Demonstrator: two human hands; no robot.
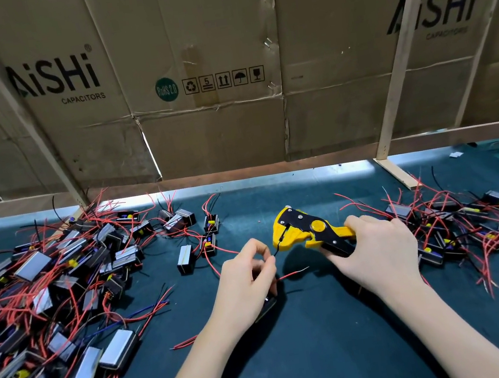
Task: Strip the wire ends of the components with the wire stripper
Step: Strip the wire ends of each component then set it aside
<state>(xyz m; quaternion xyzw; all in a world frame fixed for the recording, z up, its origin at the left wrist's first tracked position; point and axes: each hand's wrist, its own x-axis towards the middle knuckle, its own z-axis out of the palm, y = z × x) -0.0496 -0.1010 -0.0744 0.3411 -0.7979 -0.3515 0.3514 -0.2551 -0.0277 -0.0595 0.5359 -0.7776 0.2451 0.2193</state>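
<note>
My right hand (pixel 377 253) grips the handles of a yellow and black wire stripper (pixel 306 229), whose jaws point left. My left hand (pixel 245 280) pinches a thin black wire (pixel 278 247) between thumb and forefinger; the wire's end sits in the stripper's jaws. Under my left hand lies a small black component (pixel 267 307), mostly hidden by the palm. Its red wire (pixel 293 273) sticks out to the right with a bare pale tip.
A big heap of black components with red wires (pixel 56 289) covers the left of the dark green mat (pixel 299 359). A smaller heap (pixel 460 222) lies at the right. A few loose components (pixel 185 259) sit ahead. A cardboard wall (pixel 212 97) on wooden struts closes the back.
</note>
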